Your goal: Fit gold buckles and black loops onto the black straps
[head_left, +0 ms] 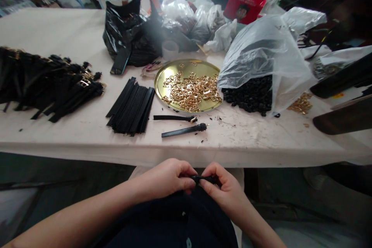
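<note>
Over my lap, just in front of the table edge, my left hand (181, 178) and my right hand (217, 180) meet with fingers pinched. Between them is a black strap (205, 178), gripped from both sides; part of it is hidden by the fingers. On the table beyond lie two black straps with buckles, one with a gold buckle (176, 118) and a nearer one (183, 130). Behind them a round gold tray (171, 68) holds many small gold buckles (192, 95). A stack of flat black straps (132, 106) lies to its left.
A clear plastic bag (261, 52) spills small black loops (248, 93) at the right. Large dark rolls (343, 120) jut in at the far right. Buckled straps (49, 85) are heaped at the left. A black bag (130, 31) and a phone-like dark object (120, 61) stand behind.
</note>
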A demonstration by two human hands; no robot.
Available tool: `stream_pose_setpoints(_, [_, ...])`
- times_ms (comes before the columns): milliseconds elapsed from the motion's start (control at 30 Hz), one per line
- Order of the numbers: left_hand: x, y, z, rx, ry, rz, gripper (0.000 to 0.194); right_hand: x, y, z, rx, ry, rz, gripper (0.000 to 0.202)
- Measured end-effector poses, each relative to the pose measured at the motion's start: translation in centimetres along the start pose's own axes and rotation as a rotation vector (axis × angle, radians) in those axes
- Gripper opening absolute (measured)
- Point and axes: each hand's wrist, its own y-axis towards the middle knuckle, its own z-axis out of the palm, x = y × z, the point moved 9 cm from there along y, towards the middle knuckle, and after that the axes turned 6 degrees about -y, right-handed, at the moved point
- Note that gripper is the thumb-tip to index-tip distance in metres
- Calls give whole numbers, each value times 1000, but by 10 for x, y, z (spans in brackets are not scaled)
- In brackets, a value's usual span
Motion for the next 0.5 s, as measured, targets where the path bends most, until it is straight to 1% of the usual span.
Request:
stream_pose_setpoints(67, [3,3,2,-7,25,-20,24,7,0,1,5,-30,-77,5])
stream_pose_setpoints(133, [6,6,2,-23,46,-32,24,14,0,0,-20,-78,-160,9])
stream_pose_setpoints(200, [7,9,2,-32,42,-35,23,18,0,-1,-41,-116,-207,12])
stream_pose_setpoints(267, [9,10,2,-30,-36,-45,24,17,1,-2,-50,-115,-207,12])
stream_pose_setpoints(367, [15,11,4,1,-216,-89,27,12,2,-4,-67,-64,-190,13])
stream_pose_setpoints(433, [21,12,7,31,-287,-122,25,10,2,-4,-68,-41,-191,12])
stream_pose_setpoints(500, [27,14,10,37,-320,-140,20,8,3,-4,-60,-48,-187,12])
